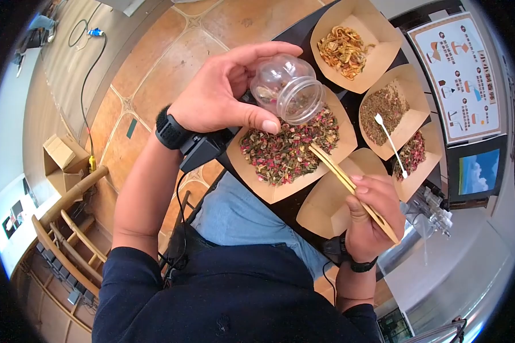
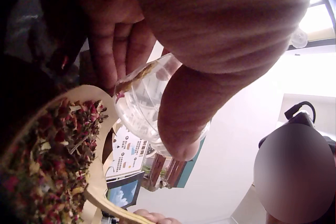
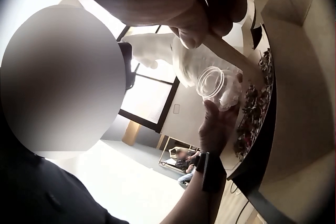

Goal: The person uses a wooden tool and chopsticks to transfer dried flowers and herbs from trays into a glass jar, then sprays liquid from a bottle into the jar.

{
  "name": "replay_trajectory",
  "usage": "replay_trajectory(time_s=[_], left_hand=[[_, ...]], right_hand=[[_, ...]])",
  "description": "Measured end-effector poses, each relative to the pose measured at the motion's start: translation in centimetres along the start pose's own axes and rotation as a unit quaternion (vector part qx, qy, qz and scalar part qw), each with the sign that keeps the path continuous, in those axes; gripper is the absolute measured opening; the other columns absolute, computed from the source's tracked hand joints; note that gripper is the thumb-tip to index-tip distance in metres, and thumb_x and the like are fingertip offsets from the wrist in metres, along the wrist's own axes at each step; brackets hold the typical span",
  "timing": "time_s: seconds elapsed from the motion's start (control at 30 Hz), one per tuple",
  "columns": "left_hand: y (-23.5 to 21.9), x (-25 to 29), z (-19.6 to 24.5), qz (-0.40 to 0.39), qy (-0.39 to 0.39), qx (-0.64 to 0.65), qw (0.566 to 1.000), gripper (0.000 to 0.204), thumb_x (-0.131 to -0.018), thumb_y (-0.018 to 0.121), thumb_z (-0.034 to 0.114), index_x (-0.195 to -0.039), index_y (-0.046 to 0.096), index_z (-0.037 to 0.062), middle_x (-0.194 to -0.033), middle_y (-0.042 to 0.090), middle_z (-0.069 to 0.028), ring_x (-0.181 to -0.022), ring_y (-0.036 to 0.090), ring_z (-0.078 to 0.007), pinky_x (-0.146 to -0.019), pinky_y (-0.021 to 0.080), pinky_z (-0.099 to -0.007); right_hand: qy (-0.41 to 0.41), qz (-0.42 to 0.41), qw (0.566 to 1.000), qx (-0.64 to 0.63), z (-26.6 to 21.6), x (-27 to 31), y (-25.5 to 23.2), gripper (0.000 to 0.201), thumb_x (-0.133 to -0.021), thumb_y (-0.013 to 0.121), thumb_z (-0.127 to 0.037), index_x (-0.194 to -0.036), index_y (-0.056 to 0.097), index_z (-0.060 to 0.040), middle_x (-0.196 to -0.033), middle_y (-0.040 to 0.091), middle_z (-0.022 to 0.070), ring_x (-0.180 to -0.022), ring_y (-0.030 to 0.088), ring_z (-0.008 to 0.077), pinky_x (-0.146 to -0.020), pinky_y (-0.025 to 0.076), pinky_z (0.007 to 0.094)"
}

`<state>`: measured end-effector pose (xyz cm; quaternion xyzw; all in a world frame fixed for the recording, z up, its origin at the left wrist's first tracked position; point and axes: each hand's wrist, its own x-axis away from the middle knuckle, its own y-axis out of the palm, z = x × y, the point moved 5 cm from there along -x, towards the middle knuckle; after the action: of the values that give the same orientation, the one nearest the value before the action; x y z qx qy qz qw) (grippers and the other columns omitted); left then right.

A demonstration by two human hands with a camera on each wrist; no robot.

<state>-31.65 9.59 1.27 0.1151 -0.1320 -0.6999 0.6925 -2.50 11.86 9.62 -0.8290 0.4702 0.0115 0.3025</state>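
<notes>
My left hand (image 1: 223,91) grips a clear plastic jar (image 1: 294,94) between thumb and fingers. The jar is tilted, its open mouth facing down and to the right, and a few dried bits show inside it. Below it sits a paper tray (image 1: 269,193) full of a dried petal and leaf mix (image 1: 283,157). In my right hand (image 1: 375,217) a pair of bamboo tongs (image 1: 344,178) is pinched between thumb and fingers. Their tips reach the mix near the tray's right side, just below the jar's mouth.
Beyond stand paper trays with yellowish dried slices (image 1: 344,51), brown crumbs (image 1: 377,117) and reddish petals (image 1: 412,157). A white plastic spoon (image 1: 392,146) lies across two of them. A bare-bottomed tray (image 1: 320,211) is beside my right hand. A printed sign (image 1: 458,80) stands at the back.
</notes>
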Motion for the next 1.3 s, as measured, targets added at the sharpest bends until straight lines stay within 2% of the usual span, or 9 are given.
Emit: replay_trajectory(time_s=[0.8, 1.3], left_hand=[[-0.2, -0.1, 0.0, -0.003, 0.020, -0.027, 0.999, 0.115, -0.067, 0.106, 0.021, -0.162, 0.045, -0.0011, -0.149, 0.067, -0.0182, -0.140, 0.062, -0.0257, -0.123, 0.047, -0.0415], [-0.2, -0.1, 0.1, 0.003, 0.013, -0.025, 1.000, 0.114, -0.067, 0.106, 0.024, -0.161, 0.047, -0.0015, -0.148, 0.067, -0.0184, -0.139, 0.063, -0.0259, -0.123, 0.047, -0.0419]], right_hand=[[0.011, -0.010, 0.999, -0.032, 0.6, -0.1, 0.3, 0.019, -0.091, 0.086, -0.007, -0.105, 0.075, -0.0008, -0.106, 0.079, 0.0178, -0.093, 0.074, 0.0305, -0.084, 0.059, 0.0384], [-0.005, -0.012, 1.000, -0.014, 0.1, -0.4, 0.5, 0.019, -0.088, 0.087, -0.005, -0.102, 0.075, -0.0004, -0.105, 0.080, 0.0171, -0.090, 0.074, 0.0320, -0.081, 0.059, 0.0391]])
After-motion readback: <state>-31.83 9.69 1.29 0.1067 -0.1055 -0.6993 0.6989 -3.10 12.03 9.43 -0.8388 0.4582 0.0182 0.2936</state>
